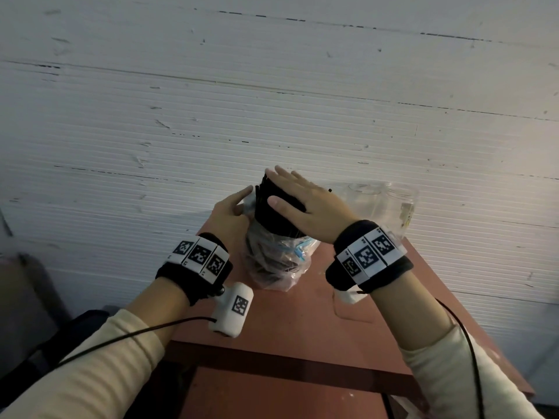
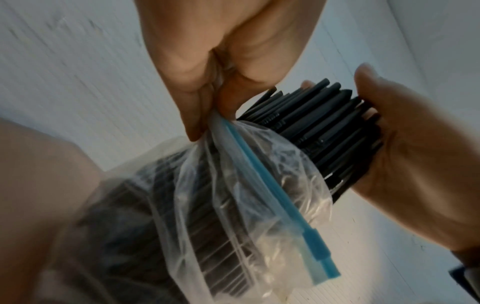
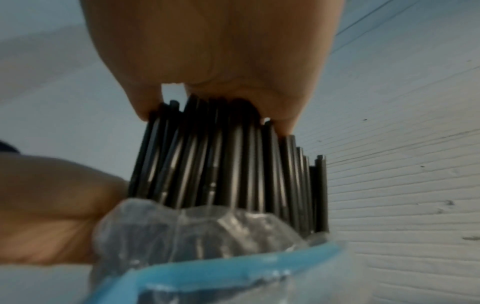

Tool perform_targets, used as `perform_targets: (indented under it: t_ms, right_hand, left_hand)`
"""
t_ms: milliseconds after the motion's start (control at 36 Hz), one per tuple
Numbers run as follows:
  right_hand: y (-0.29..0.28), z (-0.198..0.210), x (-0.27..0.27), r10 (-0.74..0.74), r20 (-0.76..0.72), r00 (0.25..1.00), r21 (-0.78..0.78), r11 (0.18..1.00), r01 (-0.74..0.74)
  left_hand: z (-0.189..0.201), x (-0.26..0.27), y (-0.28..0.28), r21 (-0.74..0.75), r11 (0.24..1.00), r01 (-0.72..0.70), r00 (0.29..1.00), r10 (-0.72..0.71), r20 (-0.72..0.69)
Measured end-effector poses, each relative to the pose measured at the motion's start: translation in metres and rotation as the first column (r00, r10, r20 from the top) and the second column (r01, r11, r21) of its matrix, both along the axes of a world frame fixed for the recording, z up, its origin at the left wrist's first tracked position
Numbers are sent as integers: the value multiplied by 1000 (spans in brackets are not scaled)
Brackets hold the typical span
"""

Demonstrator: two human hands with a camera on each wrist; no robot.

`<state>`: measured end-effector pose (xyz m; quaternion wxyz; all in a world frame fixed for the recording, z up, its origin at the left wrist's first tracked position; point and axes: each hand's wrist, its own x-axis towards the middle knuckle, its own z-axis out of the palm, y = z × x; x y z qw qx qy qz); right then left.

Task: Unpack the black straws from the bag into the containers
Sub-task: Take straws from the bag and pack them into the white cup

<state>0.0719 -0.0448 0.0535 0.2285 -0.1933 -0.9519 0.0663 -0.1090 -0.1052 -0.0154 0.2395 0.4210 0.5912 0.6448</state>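
A thick bundle of black straws (image 1: 270,211) stands upright in a clear plastic bag (image 1: 279,261) on the reddish table (image 1: 302,322). The straws' upper halves stick out of the bag's mouth. My left hand (image 1: 231,207) pinches the bag's rim beside its blue zip strip (image 2: 259,185), with bag (image 2: 221,205) and straws (image 2: 317,127) close up there. My right hand (image 1: 305,201) lies flat over the straws' top ends with straight fingers and the thumb along the near side. The right wrist view shows its fingertips (image 3: 285,123) touching the straw tops (image 3: 228,160).
Two clear plastic containers (image 1: 367,198) (image 1: 400,204) stand at the table's back right, just behind my right hand. A ribbed white wall (image 1: 272,101) closes off the far side. The table's edges lie close on both sides. A dark chair-like shape (image 1: 36,297) stands at the lower left.
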Motion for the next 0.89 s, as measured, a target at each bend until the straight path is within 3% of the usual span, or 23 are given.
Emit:
perform_targets:
  t_ms: [83, 222, 306, 444, 583, 750, 889]
  right_hand:
    - [0, 1, -2, 10, 9, 1000, 11, 1000, -10]
    - [4, -7, -9, 82, -193, 978, -188, 975, -119]
    - [4, -17, -13, 86, -226, 970, -316, 935, -157]
    - [6, -27, -9, 26, -163, 986, -541, 834, -111]
    - [31, -37, -3, -39, -188, 981, -606, 791, -85]
    - [82, -48, 18, -409, -330, 851, -580, 799, 160]
    - [125, -68, 25, -580, -130, 804, -576, 704, 414]
  left_hand:
    - [20, 1, -9, 78, 993, -83, 989, 92, -119]
    - [44, -8, -15, 108, 988, -112, 940, 141, -311]
    - [51, -13, -8, 99, 986, -131, 905, 160, -395]
    - [53, -11, 7, -42, 987, -154, 850, 111, -515]
    - [46, -10, 25, -200, 973, -114, 793, -32, -608]
    - [21, -6, 40, -388, 918, -78, 743, -206, -637]
    - [7, -7, 47, -383, 923, -28, 757, -231, -612]
